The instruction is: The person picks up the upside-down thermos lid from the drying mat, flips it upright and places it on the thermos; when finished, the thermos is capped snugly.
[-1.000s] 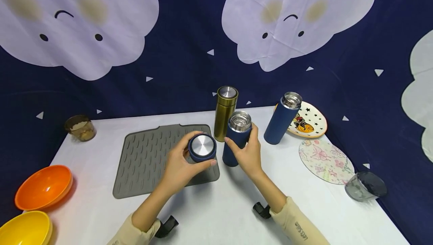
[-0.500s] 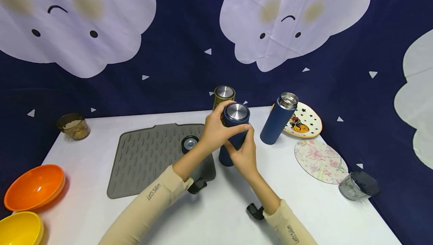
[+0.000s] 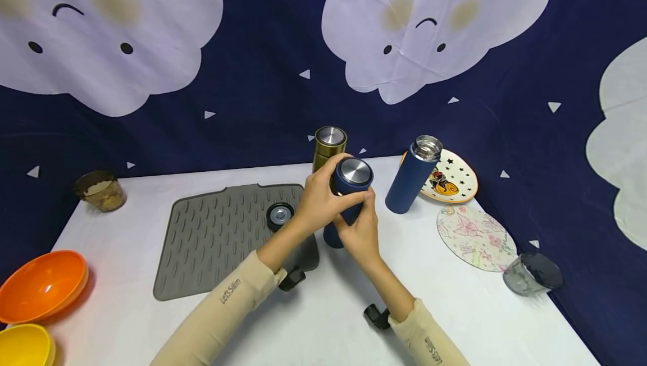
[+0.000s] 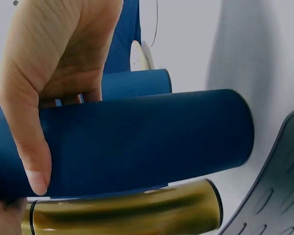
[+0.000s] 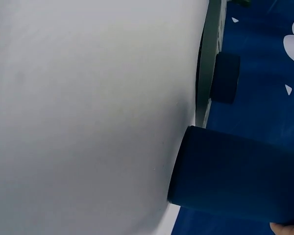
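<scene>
A dark blue thermos [image 3: 333,237] stands on the white table beside the grey mat. My left hand [image 3: 322,200] grips its blue lid [image 3: 355,170], which has a silver top and sits over the mouth. Lower down, my right hand [image 3: 361,238] holds the thermos body; its thumb lies along the side in the left wrist view. Another lid [image 3: 279,216] rests underside up on the drying mat [image 3: 212,237]. Behind my left hand rises a gold thermos [image 3: 330,147], partly hidden. A second blue thermos [image 3: 410,178] is uncapped at the right, its steel mouth showing.
Right of the bottles are a patterned plate [image 3: 459,172], a round floral mat [image 3: 475,238] and a clear glass [image 3: 532,274]. On the left side stand an orange bowl [image 3: 45,287], a yellow bowl [image 3: 25,349] and a brown glass [image 3: 101,191].
My left hand has carried the lid from above the mat rightward onto the thermos, uncovering the other lid on the mat. Over the last half second both hands have stayed at the thermos.
</scene>
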Motion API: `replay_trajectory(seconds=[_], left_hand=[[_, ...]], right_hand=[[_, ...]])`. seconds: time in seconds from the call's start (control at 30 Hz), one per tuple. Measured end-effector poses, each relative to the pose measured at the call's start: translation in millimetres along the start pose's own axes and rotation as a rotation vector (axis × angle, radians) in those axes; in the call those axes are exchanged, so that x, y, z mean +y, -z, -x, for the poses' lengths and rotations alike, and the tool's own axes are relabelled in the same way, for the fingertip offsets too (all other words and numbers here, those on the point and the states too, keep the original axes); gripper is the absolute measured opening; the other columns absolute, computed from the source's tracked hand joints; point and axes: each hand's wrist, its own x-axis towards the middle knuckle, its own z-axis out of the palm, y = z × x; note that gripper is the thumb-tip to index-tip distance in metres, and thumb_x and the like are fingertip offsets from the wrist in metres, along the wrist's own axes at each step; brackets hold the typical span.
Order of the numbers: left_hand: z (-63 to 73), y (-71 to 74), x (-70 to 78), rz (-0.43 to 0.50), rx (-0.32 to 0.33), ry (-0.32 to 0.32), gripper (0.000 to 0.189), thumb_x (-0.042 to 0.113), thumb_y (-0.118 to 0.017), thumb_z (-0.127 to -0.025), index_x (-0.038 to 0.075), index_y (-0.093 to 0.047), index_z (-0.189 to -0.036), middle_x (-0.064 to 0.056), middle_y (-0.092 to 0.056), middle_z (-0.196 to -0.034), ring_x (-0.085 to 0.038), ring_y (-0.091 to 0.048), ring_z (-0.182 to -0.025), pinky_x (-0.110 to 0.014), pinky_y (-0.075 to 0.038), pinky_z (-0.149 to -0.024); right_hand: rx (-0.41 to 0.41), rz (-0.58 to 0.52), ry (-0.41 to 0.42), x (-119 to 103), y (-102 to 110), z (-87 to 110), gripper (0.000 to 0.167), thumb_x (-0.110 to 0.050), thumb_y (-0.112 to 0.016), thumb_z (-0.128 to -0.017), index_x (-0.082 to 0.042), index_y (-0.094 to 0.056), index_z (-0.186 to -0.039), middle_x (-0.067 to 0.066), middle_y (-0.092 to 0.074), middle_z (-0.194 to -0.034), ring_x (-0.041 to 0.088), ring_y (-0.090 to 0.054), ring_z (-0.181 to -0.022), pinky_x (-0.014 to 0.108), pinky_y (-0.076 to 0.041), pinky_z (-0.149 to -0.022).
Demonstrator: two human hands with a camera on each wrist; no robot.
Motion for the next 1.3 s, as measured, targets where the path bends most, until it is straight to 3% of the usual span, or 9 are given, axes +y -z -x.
replay_trajectory(seconds=[0.23, 0.53, 0.67, 0.8, 0.87, 0.97, 1.1, 1.2, 1.3], left_hand=[[0.1, 3.5, -2.5, 0.035, -0.026, -0.001, 0.071, 0.019, -0.090, -0.072, 0.008, -0.055, -0.133, -0.007, -0.069, -0.113, -0.018, -0.067, -0.101, -0.033, -0.057, -0.087], [6.8, -7.0, -3.0, -0.053, 0.126, -0.011, 0.067, 0.027, -0.090, -0.073, 0.007, -0.058, -0.129, -0.010, -0.071, -0.112, -0.020, -0.069, -0.099, -0.034, -0.057, -0.084], [2.5, 2.9, -8.9, 0.039, -0.002, -0.018, 0.067, 0.018, -0.089, -0.074, 0.009, -0.056, -0.132, -0.009, -0.070, -0.114, -0.020, -0.068, -0.100, -0.035, -0.057, -0.085], [-2.2, 19.1, -16.9, 0.134, -0.187, 0.041, 0.073, 0.013, -0.085, -0.079, 0.016, -0.050, -0.142, -0.007, -0.065, -0.125, -0.020, -0.066, -0.110, -0.036, -0.055, -0.095], [0.4, 26.0, -21.1, 0.170, -0.213, 0.077, 0.074, 0.014, -0.081, -0.083, 0.019, -0.045, -0.148, -0.008, -0.060, -0.135, -0.022, -0.062, -0.120, -0.034, -0.051, -0.102], [10.1, 29.9, -25.5, 0.271, -0.160, 0.080, 0.064, 0.007, -0.073, -0.090, 0.010, -0.045, -0.148, -0.016, -0.056, -0.141, -0.027, -0.057, -0.128, -0.033, -0.048, -0.107], [20.0, 22.7, -21.2, 0.388, 0.004, 0.074, 0.039, 0.001, -0.054, -0.100, -0.006, -0.051, -0.138, -0.025, -0.056, -0.137, -0.034, -0.058, -0.126, -0.035, -0.048, -0.106], [19.8, 11.2, -10.7, 0.280, 0.111, 0.084, 0.044, 0.013, -0.061, -0.098, -0.005, -0.052, -0.138, -0.024, -0.059, -0.134, -0.034, -0.060, -0.123, -0.034, -0.050, -0.103], [16.8, 1.8, -3.9, 0.067, 0.153, 0.064, 0.067, 0.027, -0.081, -0.084, -0.001, -0.053, -0.138, -0.019, -0.066, -0.127, -0.028, -0.066, -0.115, -0.030, -0.054, -0.097]], right_hand=[[0.014, 0.013, 0.025, -0.9, 0.6, 0.4, 0.080, -0.005, -0.079, -0.079, -0.006, -0.033, -0.145, 0.020, -0.055, -0.136, 0.036, -0.057, -0.124, 0.054, -0.047, -0.102], [0.019, 0.010, 0.032, -0.9, 0.6, 1.4, 0.081, 0.003, -0.073, -0.078, -0.005, -0.032, -0.147, 0.022, -0.053, -0.139, 0.039, -0.056, -0.125, 0.057, -0.046, -0.102], [0.007, 0.007, 0.019, -1.4, 0.4, 1.1, 0.083, -0.004, -0.077, -0.079, -0.007, -0.031, -0.149, 0.020, -0.053, -0.139, 0.036, -0.056, -0.124, 0.055, -0.046, -0.102], [0.002, -0.010, 0.011, -1.1, 1.0, 0.8, 0.084, -0.015, -0.082, -0.081, -0.009, -0.033, -0.149, 0.016, -0.053, -0.138, 0.033, -0.057, -0.122, 0.053, -0.047, -0.101], [-0.001, -0.023, 0.006, -0.4, 0.9, 0.8, 0.085, -0.017, -0.083, -0.081, -0.009, -0.033, -0.149, 0.016, -0.053, -0.138, 0.033, -0.057, -0.121, 0.053, -0.047, -0.100], [-0.002, -0.034, -0.007, -4.6, 1.4, 1.7, 0.085, -0.015, -0.083, -0.081, -0.008, -0.033, -0.149, 0.019, -0.055, -0.134, 0.036, -0.058, -0.118, 0.054, -0.047, -0.098], [0.007, -0.025, -0.012, -4.8, 0.5, 1.6, 0.084, -0.015, -0.083, -0.081, -0.007, -0.033, -0.148, 0.019, -0.056, -0.131, 0.036, -0.059, -0.115, 0.054, -0.047, -0.098], [0.013, -0.005, 0.000, -0.4, -0.1, 1.1, 0.085, -0.016, -0.082, -0.081, -0.006, -0.032, -0.149, 0.019, -0.054, -0.135, 0.035, -0.058, -0.119, 0.054, -0.047, -0.100], [0.010, 0.004, 0.007, -0.7, 0.3, 1.5, 0.085, -0.012, -0.079, -0.082, -0.006, -0.030, -0.150, 0.019, -0.052, -0.140, 0.035, -0.056, -0.124, 0.055, -0.045, -0.102]])
